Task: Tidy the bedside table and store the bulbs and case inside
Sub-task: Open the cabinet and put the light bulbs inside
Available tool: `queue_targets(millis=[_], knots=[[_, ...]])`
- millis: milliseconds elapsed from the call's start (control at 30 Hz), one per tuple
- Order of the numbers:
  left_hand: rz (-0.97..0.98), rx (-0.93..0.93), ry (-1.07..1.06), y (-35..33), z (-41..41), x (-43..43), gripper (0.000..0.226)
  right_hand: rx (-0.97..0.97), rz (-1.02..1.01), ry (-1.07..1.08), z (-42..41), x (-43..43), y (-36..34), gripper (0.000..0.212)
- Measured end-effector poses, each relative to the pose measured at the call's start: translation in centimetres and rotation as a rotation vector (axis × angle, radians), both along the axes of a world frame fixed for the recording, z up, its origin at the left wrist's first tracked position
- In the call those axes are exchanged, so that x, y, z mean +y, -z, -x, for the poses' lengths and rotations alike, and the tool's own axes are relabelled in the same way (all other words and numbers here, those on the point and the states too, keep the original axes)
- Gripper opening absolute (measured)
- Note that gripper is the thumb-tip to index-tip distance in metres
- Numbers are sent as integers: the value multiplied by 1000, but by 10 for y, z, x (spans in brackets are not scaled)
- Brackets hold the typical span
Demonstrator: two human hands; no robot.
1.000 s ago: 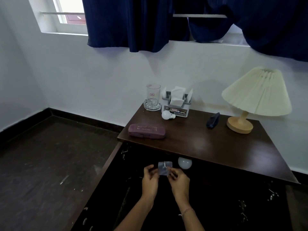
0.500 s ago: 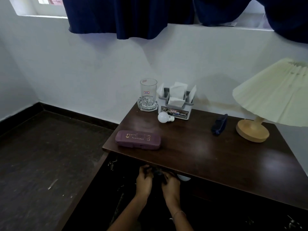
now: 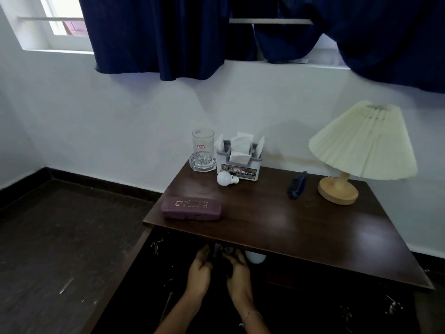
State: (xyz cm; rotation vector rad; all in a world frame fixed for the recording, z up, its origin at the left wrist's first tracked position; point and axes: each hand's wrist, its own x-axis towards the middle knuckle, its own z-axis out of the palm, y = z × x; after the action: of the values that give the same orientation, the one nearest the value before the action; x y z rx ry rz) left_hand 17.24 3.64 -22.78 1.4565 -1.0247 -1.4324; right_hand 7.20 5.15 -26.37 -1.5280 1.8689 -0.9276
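Reaching under a glossy dark wood table point(image 3: 301, 227), left hand point(image 3: 198, 273) and right hand point(image 3: 237, 277) curled together, grip unclear, round bulb point(image 3: 255, 257) beside them, purple oblong case point(image 3: 191, 209) lying left-right on top, white bulb point(image 3: 226, 178) behind, base pointing right.

"opel" reads on the napkin holder point(image 3: 238, 169); case point(image 3: 191, 209) lettering is unclear.

Up beyond the grip, at the far edge of the desk point(image 3: 301, 227), a clear glass point(image 3: 202, 147) stands in a glass dish. Just to its right, a grey napkin holder point(image 3: 239, 162) stuffed with white napkins. Further right lies a dark blue pouch point(image 3: 297, 184), then a pleated cream lamp point(image 3: 362, 143) on its wooden base. Navy curtains point(image 3: 156, 37) hang above.
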Motion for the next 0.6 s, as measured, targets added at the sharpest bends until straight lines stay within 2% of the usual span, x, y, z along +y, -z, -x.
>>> queue_targets(millis=[100, 200, 400, 600], knots=[[11, -98, 48, -14, -7, 16, 52, 17, 41, 78, -7, 8, -5, 47], [73, -179, 39, -31, -11, 36, 42, 5, 71, 66, -10, 23, -17, 47], [166, -220, -32, -61, -11, 68, 35, -39, 206, 102, -20, 54, -53, 43], [315, -235, -87, -98, -1, 85, 41, -211, 401, 164, -19, 78, -99, 36]])
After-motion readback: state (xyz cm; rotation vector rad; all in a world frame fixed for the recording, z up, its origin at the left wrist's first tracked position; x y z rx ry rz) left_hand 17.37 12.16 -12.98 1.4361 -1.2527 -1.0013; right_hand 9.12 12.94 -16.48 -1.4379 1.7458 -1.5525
